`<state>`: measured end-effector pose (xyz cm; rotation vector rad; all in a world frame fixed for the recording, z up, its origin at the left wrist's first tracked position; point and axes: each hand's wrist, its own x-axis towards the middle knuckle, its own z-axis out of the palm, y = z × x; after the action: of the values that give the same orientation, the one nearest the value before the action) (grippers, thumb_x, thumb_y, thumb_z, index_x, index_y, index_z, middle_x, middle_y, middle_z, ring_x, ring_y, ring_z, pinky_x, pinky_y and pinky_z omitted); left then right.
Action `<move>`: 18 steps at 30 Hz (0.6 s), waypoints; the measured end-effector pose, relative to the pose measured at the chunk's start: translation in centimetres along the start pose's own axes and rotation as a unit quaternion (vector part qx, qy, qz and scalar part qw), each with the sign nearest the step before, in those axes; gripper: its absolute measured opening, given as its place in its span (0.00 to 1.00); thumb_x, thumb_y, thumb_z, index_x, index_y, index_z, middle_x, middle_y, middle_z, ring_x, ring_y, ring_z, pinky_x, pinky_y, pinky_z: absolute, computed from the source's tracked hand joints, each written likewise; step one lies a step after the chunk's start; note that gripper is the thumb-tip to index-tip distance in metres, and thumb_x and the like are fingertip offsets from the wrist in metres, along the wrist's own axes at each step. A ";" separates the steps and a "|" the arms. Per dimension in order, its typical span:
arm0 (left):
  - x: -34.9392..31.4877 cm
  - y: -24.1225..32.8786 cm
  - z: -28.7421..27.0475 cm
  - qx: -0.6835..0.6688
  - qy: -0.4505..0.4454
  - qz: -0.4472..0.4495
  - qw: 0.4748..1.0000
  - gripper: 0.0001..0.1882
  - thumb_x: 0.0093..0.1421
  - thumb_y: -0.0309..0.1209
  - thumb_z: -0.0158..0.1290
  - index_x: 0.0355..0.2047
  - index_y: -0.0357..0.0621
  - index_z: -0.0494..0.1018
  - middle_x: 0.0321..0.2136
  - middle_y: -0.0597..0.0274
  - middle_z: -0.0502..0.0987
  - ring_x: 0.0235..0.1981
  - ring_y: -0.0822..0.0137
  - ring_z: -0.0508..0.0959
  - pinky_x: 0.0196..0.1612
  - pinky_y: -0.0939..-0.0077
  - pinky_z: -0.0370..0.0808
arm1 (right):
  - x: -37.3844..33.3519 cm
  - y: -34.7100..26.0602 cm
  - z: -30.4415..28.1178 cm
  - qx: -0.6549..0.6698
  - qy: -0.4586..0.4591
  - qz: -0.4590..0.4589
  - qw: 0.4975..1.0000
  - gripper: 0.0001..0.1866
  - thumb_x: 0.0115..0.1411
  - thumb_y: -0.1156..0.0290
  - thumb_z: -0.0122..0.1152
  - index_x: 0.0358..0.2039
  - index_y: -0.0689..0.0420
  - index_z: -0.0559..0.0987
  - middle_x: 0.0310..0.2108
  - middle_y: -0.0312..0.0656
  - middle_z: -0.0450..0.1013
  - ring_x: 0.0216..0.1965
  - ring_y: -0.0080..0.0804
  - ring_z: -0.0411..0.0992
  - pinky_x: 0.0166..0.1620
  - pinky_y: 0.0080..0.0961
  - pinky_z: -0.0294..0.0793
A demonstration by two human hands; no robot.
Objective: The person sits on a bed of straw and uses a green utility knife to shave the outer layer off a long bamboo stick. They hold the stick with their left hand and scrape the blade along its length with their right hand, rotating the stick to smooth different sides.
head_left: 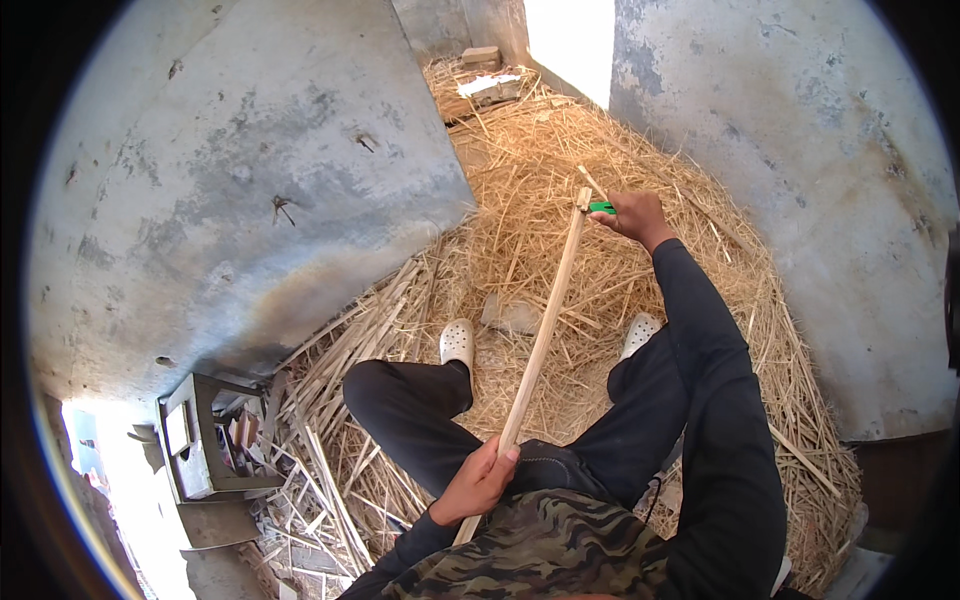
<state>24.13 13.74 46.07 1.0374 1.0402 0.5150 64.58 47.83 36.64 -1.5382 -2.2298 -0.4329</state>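
Note:
A long pale strip of wood or bamboo [546,330] slants from my lap up toward the far straw. My left hand [478,482] is wrapped round its near part, close to my waist. At the strip's far end my right hand [638,215] grips a small green-handled knife [602,208], its tip against the side of the strip. The blade hardly shows. A short thin sliver [592,181] sticks up beside that end; whether it is joined to the strip I cannot tell.
Straw-like shavings [540,150] cover the floor around my white clogs [457,343]. Split strips [330,460] pile up on the left beside an open wooden box [205,450] with things in it. Grey walls [250,180] close in both sides; bricks [482,57] lie at the back.

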 end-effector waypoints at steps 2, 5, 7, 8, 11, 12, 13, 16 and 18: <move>-2.2 0.2 0.0 0.008 -0.039 -0.048 0.998 0.13 0.72 0.40 0.42 0.37 0.43 0.64 0.22 0.76 0.61 0.22 0.82 0.59 0.24 0.84 0.59 | -1.0 1.7 -0.2 -0.020 0.025 0.186 0.982 0.34 0.62 0.34 0.44 0.24 0.54 0.76 0.12 0.45 0.67 0.14 0.39 0.70 0.19 0.38 0.66; -6.5 0.1 -0.2 0.064 -0.053 -0.108 0.991 0.12 0.71 0.41 0.44 0.36 0.46 0.65 0.20 0.78 0.61 0.21 0.83 0.60 0.23 0.86 0.58 | -4.4 6.0 -2.5 0.014 -0.089 0.489 0.867 0.35 0.63 0.34 0.42 0.21 0.55 0.75 0.14 0.43 0.67 0.16 0.38 0.67 0.22 0.38 0.64; -6.4 -0.1 -2.5 -0.033 0.049 -0.066 0.996 0.12 0.71 0.41 0.44 0.35 0.47 0.65 0.19 0.77 0.61 0.19 0.83 0.60 0.21 0.87 0.58 | -5.2 6.6 -2.7 0.048 -0.116 0.466 0.876 0.36 0.64 0.34 0.40 0.20 0.55 0.74 0.15 0.42 0.67 0.17 0.37 0.66 0.23 0.38 0.63; -6.3 -0.6 -2.5 -0.092 0.109 -0.114 0.983 0.12 0.71 0.41 0.44 0.35 0.47 0.65 0.19 0.77 0.61 0.18 0.83 0.60 0.20 0.87 0.58 | -5.1 6.5 -2.6 0.064 -0.128 0.449 0.882 0.36 0.64 0.34 0.40 0.19 0.56 0.73 0.16 0.42 0.67 0.17 0.37 0.65 0.24 0.38 0.63; -3.1 -0.3 -3.6 -0.026 0.058 -0.032 0.997 0.14 0.71 0.43 0.41 0.35 0.47 0.63 0.18 0.75 0.61 0.15 0.83 0.60 0.17 0.86 0.58 | -2.4 3.9 -2.2 0.161 -0.126 0.392 0.897 0.38 0.65 0.34 0.38 0.17 0.57 0.72 0.17 0.40 0.68 0.19 0.35 0.63 0.27 0.38 0.61; -2.0 0.1 -3.6 -0.033 0.031 -0.012 0.999 0.14 0.72 0.43 0.41 0.34 0.47 0.63 0.18 0.75 0.61 0.15 0.83 0.60 0.17 0.86 0.58 | -0.6 2.9 -2.5 0.162 -0.107 0.394 0.898 0.38 0.65 0.33 0.37 0.16 0.56 0.71 0.17 0.38 0.65 0.18 0.33 0.61 0.26 0.36 0.61; -1.4 0.7 -3.4 -0.028 0.032 -0.019 0.999 0.13 0.71 0.43 0.42 0.35 0.47 0.63 0.18 0.75 0.61 0.15 0.82 0.59 0.16 0.86 0.58 | 0.0 1.4 -2.9 0.187 -0.044 0.353 0.916 0.38 0.64 0.32 0.37 0.16 0.54 0.71 0.16 0.37 0.63 0.17 0.31 0.58 0.25 0.34 0.60; 0.8 2.7 -2.3 -0.040 0.022 -0.002 0.999 0.12 0.71 0.41 0.42 0.35 0.47 0.63 0.17 0.75 0.60 0.14 0.81 0.58 0.16 0.85 0.58 | 1.7 -3.0 -5.5 0.363 -0.038 0.305 0.880 0.36 0.63 0.33 0.42 0.18 0.55 0.73 0.13 0.32 0.58 0.16 0.23 0.59 0.23 0.30 0.60; 2.1 3.6 -1.6 -0.057 0.010 0.006 0.998 0.12 0.71 0.41 0.42 0.35 0.47 0.63 0.17 0.74 0.60 0.14 0.81 0.58 0.16 0.85 0.58 | 2.4 -6.1 -7.3 0.511 -0.034 0.281 0.812 0.31 0.64 0.38 0.50 0.22 0.55 0.75 0.12 0.30 0.58 0.14 0.18 0.59 0.19 0.23 0.57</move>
<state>24.03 17.71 48.16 0.9402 1.0121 0.5881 59.20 44.27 44.00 -1.4155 -1.4237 0.8776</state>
